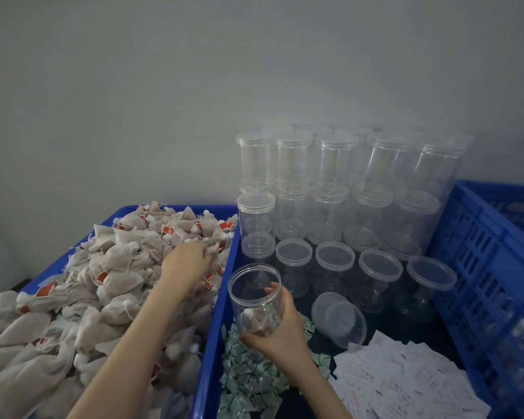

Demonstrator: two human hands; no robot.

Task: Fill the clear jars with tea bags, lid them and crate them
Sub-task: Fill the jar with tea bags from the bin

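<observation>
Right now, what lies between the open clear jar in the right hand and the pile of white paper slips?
In the head view, a loose clear round lid lies on the dark surface between the open clear jar and the white paper slips.

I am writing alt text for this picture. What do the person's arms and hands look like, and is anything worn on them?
Both forearms are bare, with no sleeves in view. The left hand and right hand wear no gloves. No rings, watch or bracelet show.

place: small packing workroom | signs: bulk tea bags (118, 261) in blue bin (215, 313); stacked clear jars (339, 182); crate (478, 267)
</observation>
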